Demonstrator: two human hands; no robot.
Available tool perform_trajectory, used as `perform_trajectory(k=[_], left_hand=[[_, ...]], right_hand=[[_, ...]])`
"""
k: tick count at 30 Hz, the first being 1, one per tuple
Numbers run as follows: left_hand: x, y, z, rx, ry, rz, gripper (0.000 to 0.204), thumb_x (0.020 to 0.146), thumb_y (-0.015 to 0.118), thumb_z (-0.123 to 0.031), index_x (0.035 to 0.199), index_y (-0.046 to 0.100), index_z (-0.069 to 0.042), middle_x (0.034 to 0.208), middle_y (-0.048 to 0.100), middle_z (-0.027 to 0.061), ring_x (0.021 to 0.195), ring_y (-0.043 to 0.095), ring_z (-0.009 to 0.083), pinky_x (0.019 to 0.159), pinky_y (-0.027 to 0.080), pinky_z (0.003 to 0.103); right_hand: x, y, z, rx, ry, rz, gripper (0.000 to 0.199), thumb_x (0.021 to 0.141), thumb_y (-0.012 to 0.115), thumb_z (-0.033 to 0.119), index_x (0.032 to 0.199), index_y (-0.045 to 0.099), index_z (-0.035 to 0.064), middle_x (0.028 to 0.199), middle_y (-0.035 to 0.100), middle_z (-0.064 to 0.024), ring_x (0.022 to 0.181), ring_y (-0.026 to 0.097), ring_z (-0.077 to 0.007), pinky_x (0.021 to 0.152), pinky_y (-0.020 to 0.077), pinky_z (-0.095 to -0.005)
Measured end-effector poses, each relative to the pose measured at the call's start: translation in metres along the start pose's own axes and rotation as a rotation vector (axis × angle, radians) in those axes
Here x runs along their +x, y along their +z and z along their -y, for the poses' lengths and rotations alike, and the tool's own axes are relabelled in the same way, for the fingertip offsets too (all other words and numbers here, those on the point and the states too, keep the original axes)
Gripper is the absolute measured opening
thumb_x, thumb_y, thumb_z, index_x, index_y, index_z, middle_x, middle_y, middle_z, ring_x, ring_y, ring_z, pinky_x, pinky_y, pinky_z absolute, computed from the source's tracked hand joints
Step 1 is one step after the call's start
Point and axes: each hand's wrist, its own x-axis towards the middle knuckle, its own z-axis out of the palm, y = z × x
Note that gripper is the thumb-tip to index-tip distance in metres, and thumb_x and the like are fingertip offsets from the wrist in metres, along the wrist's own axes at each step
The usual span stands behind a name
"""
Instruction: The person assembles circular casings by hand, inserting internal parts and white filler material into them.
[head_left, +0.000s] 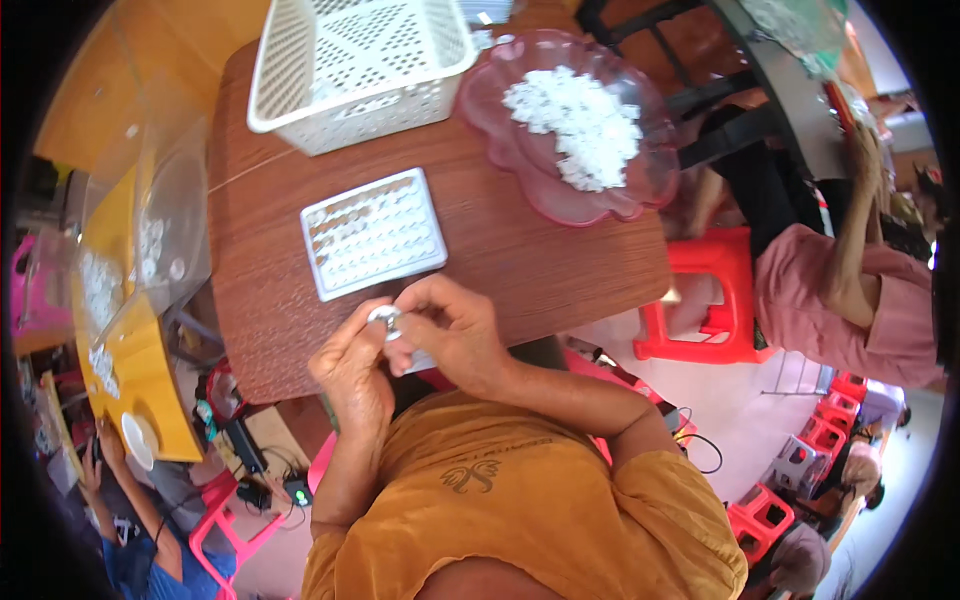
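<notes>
A: Largest items, placed from the wooden table (520,250)?
B: White lattice basket (360,65) on its far edge; pink scalloped bowl (500,130) of white pieces just beside the basket; white grid tray (372,233) at the table's middle.
A: Hands?
B: At the table's near edge. Left hand (352,362) and right hand (452,330) meet, fingertips pinched on a small silvery ring-shaped part (385,318), held between both.
A: Beyond the table?
B: Red stool (712,300), off its right side.

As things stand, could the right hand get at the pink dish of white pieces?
Probably yes: the right hand would first have to let go of the small silvery ring both hands pinch, but bare tabletop lies between it and the pink dish.
</notes>
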Motion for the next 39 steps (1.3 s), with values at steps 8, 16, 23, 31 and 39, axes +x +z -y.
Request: perform_trajectory(k=[8,16,23,31,39], left_hand=[[-0.003,-0.003,0.003,0.041,-0.057,0.095,0.028,0.089,0.058,-0.012,0.107,0.059,0.009,0.070,0.064,0.0156,0.050,0.056,0.0138,0.044,0.042,0.021],[-0.006,-0.009,0.020,0.097,0.020,0.152,0.032,0.090,0.058,-0.015,0.113,0.057,0.007,0.071,0.065,0.0145,0.051,0.056,0.0124,0.045,0.042,0.022],[-0.005,-0.004,0.023,0.104,0.028,0.153,0.031,0.090,0.057,-0.014,0.113,0.057,0.007,0.070,0.065,0.0143,0.052,0.056,0.0117,0.046,0.043,0.021],[-0.006,-0.008,0.023,0.097,0.012,0.144,0.031,0.090,0.058,-0.013,0.113,0.057,0.007,0.070,0.065,0.0145,0.052,0.057,0.0119,0.045,0.043,0.021],[-0.006,-0.006,0.023,0.122,0.029,0.144,0.030,0.090,0.058,-0.013,0.112,0.058,0.006,0.070,0.065,0.0141,0.051,0.056,0.0112,0.045,0.043,0.021]], right_hand=[[0.003,-0.036,0.049,-0.912,-0.535,-0.055,0.008,0.078,0.063,0.001,0.086,0.059,-0.0002,0.073,0.056,-0.0100,0.071,0.059,-0.0168,0.063,0.0458,-0.0289],[0.071,-0.130,0.141,-1.388,-0.547,-0.314,0.012,0.078,0.061,0.007,0.089,0.065,0.0021,0.083,0.063,-0.0143,0.078,0.062,-0.0260,0.067,0.0465,-0.0323],[0.136,-0.150,0.121,-1.841,-0.677,-0.205,0.010,0.073,0.061,0.007,0.080,0.068,0.0052,0.074,0.059,-0.0160,0.075,0.058,-0.0317,0.064,0.0456,-0.0431],[0.121,-0.154,0.121,-1.574,-0.473,-0.103,0.009,0.072,0.064,0.010,0.077,0.067,0.0040,0.069,0.060,-0.0167,0.071,0.059,-0.0347,0.065,0.0462,-0.0431],[0.144,-0.154,0.119,-1.918,-0.626,-0.184,0.009,0.071,0.062,0.006,0.079,0.066,0.0049,0.073,0.059,-0.0152,0.074,0.059,-0.0327,0.065,0.0457,-0.0426]])
